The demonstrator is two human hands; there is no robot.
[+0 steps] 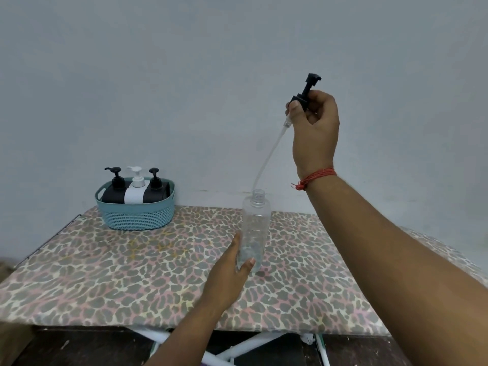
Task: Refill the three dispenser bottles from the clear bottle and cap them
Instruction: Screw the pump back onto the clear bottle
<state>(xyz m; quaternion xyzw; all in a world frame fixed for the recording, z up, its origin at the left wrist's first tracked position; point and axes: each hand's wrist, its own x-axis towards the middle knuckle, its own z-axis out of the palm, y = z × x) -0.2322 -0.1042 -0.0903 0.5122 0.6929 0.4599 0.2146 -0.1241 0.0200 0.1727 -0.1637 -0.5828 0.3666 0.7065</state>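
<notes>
I am opening the tall clear plastic bottle (pixel 255 228) so that I can pour from it, which puts me early in the job. It stands upright on the leopard-print counter (pixel 105 273), just right of the middle of the frame, its threaded neck bare. It looks nearly empty, with only a little liquid at the bottom, though I cannot judge the level well.

My right hand (pixel 314 128), raised in the upper right of the frame, pinches the black pump cap (pixel 307 92) by its collar between thumb and curled fingers. Its thin clear dip tube (pixel 266 157) curves down from the cap, and its lower end is at the bottle's mouth; I cannot tell whether the tip is fully out.

My left hand (pixel 229 270), low in the centre, steadies the bottle near its base, with the thumb across the front and the fingers round the far side.

The three dispenser bottles, a black one (pixel 114 194), a white one (pixel 135 192) and another black one (pixel 156 192), stand together in the teal woven plastic basket (pixel 137 216) at the left back of the counter, all with their pumps on.

Next I judge I must lift the tube clear, lay the pump down without dripping, then bring a dispenser bottle out and unscrew its pump.
</notes>
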